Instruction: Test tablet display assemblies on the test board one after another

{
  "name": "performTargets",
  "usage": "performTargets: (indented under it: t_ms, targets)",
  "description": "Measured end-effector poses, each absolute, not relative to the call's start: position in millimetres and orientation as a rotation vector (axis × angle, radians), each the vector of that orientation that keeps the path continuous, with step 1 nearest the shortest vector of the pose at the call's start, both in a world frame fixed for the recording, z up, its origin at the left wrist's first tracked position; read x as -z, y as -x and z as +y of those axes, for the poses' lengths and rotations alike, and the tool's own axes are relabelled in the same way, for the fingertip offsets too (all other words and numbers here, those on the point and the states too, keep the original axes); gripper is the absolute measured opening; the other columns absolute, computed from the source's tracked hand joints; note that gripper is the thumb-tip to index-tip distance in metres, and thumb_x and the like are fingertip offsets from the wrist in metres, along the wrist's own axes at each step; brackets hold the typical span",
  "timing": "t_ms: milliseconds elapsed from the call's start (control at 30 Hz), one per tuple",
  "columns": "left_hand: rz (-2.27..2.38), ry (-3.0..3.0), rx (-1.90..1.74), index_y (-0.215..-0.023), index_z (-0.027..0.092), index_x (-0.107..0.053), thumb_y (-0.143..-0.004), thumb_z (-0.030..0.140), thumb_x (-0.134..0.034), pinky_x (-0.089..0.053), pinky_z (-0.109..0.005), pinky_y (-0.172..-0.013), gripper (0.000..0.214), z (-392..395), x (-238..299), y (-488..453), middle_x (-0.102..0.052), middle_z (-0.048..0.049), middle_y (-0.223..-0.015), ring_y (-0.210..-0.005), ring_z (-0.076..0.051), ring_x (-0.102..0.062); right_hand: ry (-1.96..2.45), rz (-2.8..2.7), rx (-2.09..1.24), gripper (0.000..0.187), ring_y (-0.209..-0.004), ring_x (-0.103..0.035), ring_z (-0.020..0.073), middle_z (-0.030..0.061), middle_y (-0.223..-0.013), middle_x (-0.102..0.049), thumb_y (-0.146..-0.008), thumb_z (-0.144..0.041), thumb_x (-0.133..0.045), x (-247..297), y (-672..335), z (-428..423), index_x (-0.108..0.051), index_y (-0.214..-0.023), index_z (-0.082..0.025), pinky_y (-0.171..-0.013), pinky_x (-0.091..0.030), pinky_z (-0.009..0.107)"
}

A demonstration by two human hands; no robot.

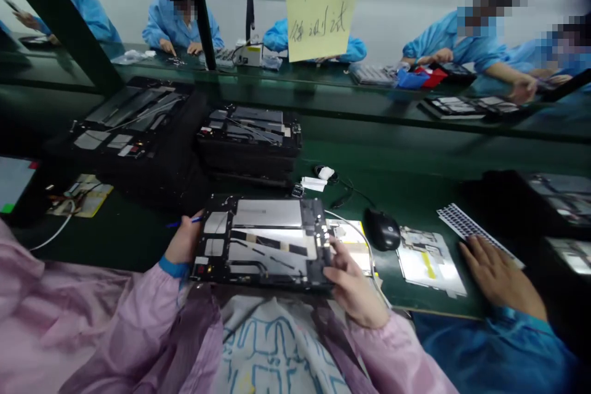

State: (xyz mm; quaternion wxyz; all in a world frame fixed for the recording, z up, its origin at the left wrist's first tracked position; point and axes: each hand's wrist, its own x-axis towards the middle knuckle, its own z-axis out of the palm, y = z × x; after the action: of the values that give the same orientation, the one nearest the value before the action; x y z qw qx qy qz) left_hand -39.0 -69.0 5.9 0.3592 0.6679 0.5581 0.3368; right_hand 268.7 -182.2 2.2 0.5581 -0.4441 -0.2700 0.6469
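An opened tablet (pixel 266 241), its silver battery plates, black flex cables and circuit parts facing up, is held level just above my lap at the bench edge. My left hand (pixel 183 241) grips its left side, with a thin blue pen-like stick poking out by the fingers; most of those fingers are hidden behind the tablet. On the right side, my right hand (pixel 351 280) has its thumb on the front corner and fingers at the edge. Behind the tablet stands a stack of similar opened tablets (pixel 252 126), with another stack (pixel 132 114) to its left.
A black mouse (pixel 382 229), a metal plate with a circuit board (pixel 431 260) and a cable lie to the right. A co-worker's hand (pixel 505 271) in a blue sleeve rests by a label sheet (pixel 475 231). A yellow note (pixel 323 12) hangs above; several people work across the bench.
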Motion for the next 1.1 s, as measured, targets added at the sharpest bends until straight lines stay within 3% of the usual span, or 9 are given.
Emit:
performTargets:
  t_ms: [100, 167, 267, 400, 600, 700, 800, 933, 1100]
  targets:
    - [1.464, -1.217, -0.943, -0.102, 0.011, -0.065, -0.064, 0.051, -0.073, -0.058, -0.033, -0.067, 0.056, -85, -17, 56, -0.073, -0.0095, -0.086, -0.079, -0.026, -0.071, 1.125, -0.888, -1.590, 0.058, -0.067, -0.062, 0.0137, 0.0030, -0.090, -0.066, -0.069, -0.041, -0.072, 21, -261, -184, -0.055, -0.123, -0.027, -0.058, -0.053, 0.026]
    - [1.544, -0.935, -0.996, -0.101, 0.014, -0.066, -0.046, 0.046, -0.084, -0.058, -0.032, -0.068, 0.066, -93, -23, 71, -0.073, -0.0080, -0.090, -0.081, -0.027, -0.070, 1.258, -1.145, -1.505, 0.049, -0.064, -0.061, 0.0139, 0.0051, -0.087, -0.065, -0.081, -0.050, -0.058, 27, -262, -170, -0.059, -0.120, -0.021, -0.059, -0.053, 0.029]
    - [1.694, -0.841, -1.053, -0.094, 0.016, -0.068, -0.040, 0.042, -0.087, -0.058, -0.030, -0.067, 0.064, -104, -26, 96, -0.072, -0.0058, -0.091, -0.083, -0.026, -0.069, 1.572, -1.591, -1.072, 0.038, -0.070, -0.062, 0.0176, 0.0068, -0.088, -0.067, -0.089, -0.037, -0.047, 29, -261, -141, -0.060, -0.121, -0.020, -0.069, -0.052, 0.034]
    - [1.741, -0.921, -1.017, -0.098, 0.016, -0.068, -0.045, 0.048, -0.084, -0.057, -0.032, -0.078, 0.064, -117, -23, 118, -0.071, -0.0076, -0.101, -0.099, -0.030, -0.066, 1.786, -1.934, -0.703, 0.023, -0.082, -0.064, 0.0227, 0.0106, -0.097, -0.068, -0.085, -0.025, -0.054, 34, -249, -119, -0.065, -0.104, -0.018, -0.074, -0.049, 0.034]
    - [1.809, -1.133, -0.947, -0.113, 0.018, -0.064, -0.050, 0.054, -0.080, -0.036, -0.039, -0.112, 0.074, -112, -16, 102, -0.062, -0.0092, -0.126, -0.126, -0.032, -0.051, 1.632, -1.643, -0.761, 0.024, -0.070, -0.061, 0.0185, 0.0055, -0.078, -0.065, -0.088, -0.038, -0.050, 48, -251, -121, -0.060, -0.096, -0.018, -0.067, -0.047, 0.030]
    - [1.755, -1.351, -0.860, -0.119, 0.017, -0.059, -0.056, 0.054, -0.077, -0.039, -0.039, -0.109, 0.075, -98, -9, 86, -0.061, -0.0126, -0.126, -0.120, -0.029, -0.055, 1.585, -1.507, -0.767, 0.027, -0.076, -0.061, 0.0194, 0.0075, -0.084, -0.065, -0.088, -0.039, -0.049, 51, -253, -122, -0.058, -0.101, -0.017, -0.073, -0.049, 0.033]
    - [1.799, -1.539, -0.759, -0.117, 0.015, -0.057, -0.064, 0.051, -0.072, -0.045, -0.038, -0.101, 0.066, -88, -4, 75, -0.062, -0.0135, -0.121, -0.112, -0.028, -0.060, 1.571, -1.397, -0.799, 0.040, -0.084, -0.062, 0.0197, 0.0101, -0.097, -0.064, -0.089, -0.039, -0.046, 50, -249, -126, -0.050, -0.122, -0.016, -0.079, -0.051, 0.037]
    - [1.904, -1.780, -0.559, -0.102, 0.019, -0.063, -0.073, 0.041, -0.064, -0.049, -0.032, -0.084, 0.037, -88, -7, 67, -0.068, -0.0088, -0.101, -0.088, -0.024, -0.064, 1.522, -1.547, -0.737, 0.070, -0.119, -0.051, 0.0260, 0.0164, -0.130, -0.049, -0.084, -0.044, -0.057, 41, -235, -141, -0.030, -0.143, -0.017, -0.101, -0.044, 0.047]
    - [1.952, -1.767, -0.585, -0.095, 0.020, -0.060, -0.073, 0.038, -0.061, -0.047, -0.031, -0.079, 0.028, -95, -12, 59, -0.066, -0.0081, -0.102, -0.086, -0.023, -0.062, 1.709, -1.746, -0.597, 0.083, -0.130, -0.035, 0.0395, 0.0204, -0.139, -0.032, -0.068, -0.049, -0.075, 33, -212, -150, -0.042, -0.139, -0.019, -0.104, -0.037, 0.057]
